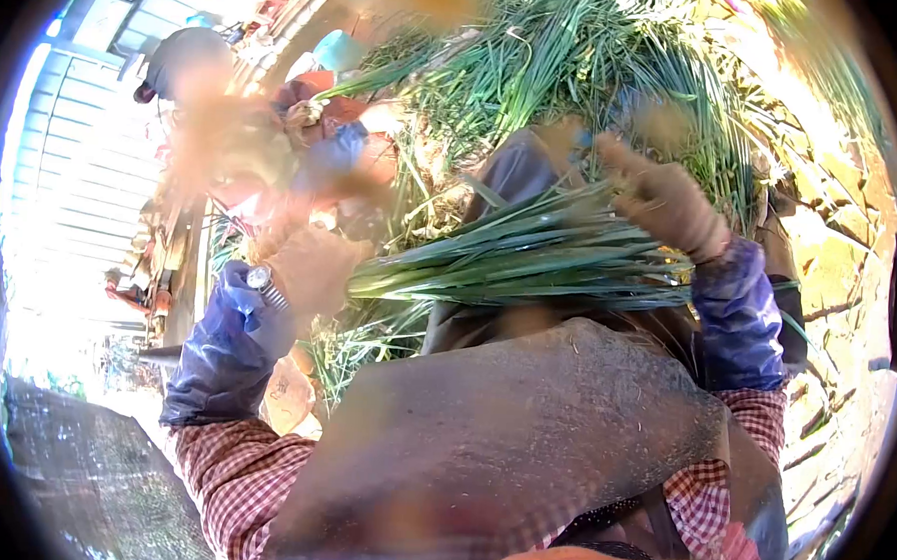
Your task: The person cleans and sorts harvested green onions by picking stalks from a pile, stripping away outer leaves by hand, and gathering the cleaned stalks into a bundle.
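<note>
A bunch of spring onions (529, 259) lies across my lap, its pale stem ends to the left and green leaves to the right. My left hand (321, 266) is closed around the stem end. Above the leafy end is my right hand (667, 199), with its fingers partly stretched out and apart. Smears on the lens blur both hands, and whether the right fingertips touch a leaf is unclear. A dark, dirty apron (502, 423) covers my lap beneath the bunch.
A big heap of loose green onion leaves (558, 60) spreads in front of me. At the left sits another person (245, 136) in a dark cap, close to my left hand. Dry straw and debris (825, 246) cover the ground at right. A pale corrugated wall (84, 154) stands far left.
</note>
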Motion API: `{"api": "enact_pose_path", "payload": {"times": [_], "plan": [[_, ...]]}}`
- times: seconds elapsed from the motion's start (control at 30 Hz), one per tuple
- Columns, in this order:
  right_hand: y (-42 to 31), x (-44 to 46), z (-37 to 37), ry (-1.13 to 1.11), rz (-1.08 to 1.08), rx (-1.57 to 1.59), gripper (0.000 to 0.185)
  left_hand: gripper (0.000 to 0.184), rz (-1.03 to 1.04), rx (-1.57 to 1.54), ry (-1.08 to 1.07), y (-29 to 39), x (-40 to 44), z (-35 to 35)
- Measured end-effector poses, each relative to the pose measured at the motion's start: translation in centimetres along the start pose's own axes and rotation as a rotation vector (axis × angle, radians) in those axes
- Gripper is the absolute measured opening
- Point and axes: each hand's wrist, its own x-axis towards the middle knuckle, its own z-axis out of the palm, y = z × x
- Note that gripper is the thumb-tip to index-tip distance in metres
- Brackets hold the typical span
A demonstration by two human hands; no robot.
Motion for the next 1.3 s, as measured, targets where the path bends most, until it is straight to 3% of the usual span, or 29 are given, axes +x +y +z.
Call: {"api": "enact_pose_path", "payload": {"times": [0.03,0.1,0.17,0.2,0.27,0.3,0.4,0.5,0.53,0.6,0.67,0.73,0.8,0.87,0.97,1.1,1.13,1.2,1.27,1.3], "plan": [[-1.6,0.8,1.1,-0.218,0.060,-0.402,0.028,0.028,-0.003,-0.005,0.004,0.0,-0.3,-0.1],[-1.8,0.8,2.0,-0.435,0.168,-0.805,0.029,0.022,-0.040,0.024,0.080,0.3,-0.1,-0.1],[1.8,1.5,1.9,-0.546,0.067,-0.785,0.025,0.021,-0.013,-0.050,0.132,0.6,-0.2,0.0],[2.8,1.0,1.8,-0.539,0.120,-0.781,0.025,0.021,-0.006,-0.035,0.139,0.5,-0.2,0.2],[4.2,0.2,1.6,-0.280,-0.122,-0.507,0.025,0.021,0.037,-0.026,0.134,0.3,0.1,1.1],[4.1,-0.4,1.5,-0.271,-0.080,-0.508,0.025,0.021,0.002,-0.046,0.134,0.2,0.2,1.5],[7.3,0.1,-1.3,-0.066,-0.291,-0.620,0.024,0.020,-0.001,-0.044,0.150,-0.1,0.2,1.6],[8.6,-1.1,-7.2,0.002,0.318,-0.640,0.021,0.019,-0.015,-0.060,0.148,-0.2,-0.1,2.4],[18.5,-1.9,-13.4,-0.247,0.166,-1.251,0.025,0.020,-0.018,-0.071,0.157,-0.4,-0.1,2.7],[15.4,-4.9,-18.3,-0.599,0.339,-1.449,0.026,0.021,-0.004,-0.057,0.192,-0.6,-0.1,2.9],[14.5,-4.9,-18.6,-0.469,0.371,-1.385,0.038,0.028,-0.020,-0.079,0.188,-0.3,-0.2,2.1],[11.1,-3.2,-13.1,-0.094,0.431,-1.172,0.038,0.033,-0.029,-0.036,0.155,0.2,-0.1,0.7],[7.5,-2.0,-8.5,-0.132,-0.124,-1.002,0.039,0.032,-0.017,-0.002,0.168,0.4,0.1,0.1],[5.5,-1.7,-5.3,-0.143,-0.402,-0.904,0.039,0.025,0.024,0.029,0.273,0.1,0.3,0.2],[5.9,-2.0,-2.8,-0.313,-0.251,-0.653,0.022,0.031,-0.010,0.016,0.195,-0.2,0.5,0.1],[6.9,-2.6,-2.6,-0.135,-0.097,-0.547,0.018,0.034,-0.033,0.005,0.143,-0.3,0.8,0.9],[7.5,-2.2,-3.3,-0.033,-0.315,-0.624,0.020,0.036,-0.047,-0.034,0.160,-1.0,0.9,1.9],[10.8,-2.6,-6.6,0.085,-0.273,-0.651,0.024,0.034,-0.028,-0.027,0.231,-1.4,0.8,3.2],[15.9,-3.8,-11.5,0.187,-0.038,-0.765,0.028,0.036,-0.049,-0.046,0.248,-2.0,0.7,4.8],[17.0,-4.3,-13.8,0.154,0.211,-0.941,0.028,0.038,-0.076,-0.068,0.260,-2.3,0.5,5.5]]}}
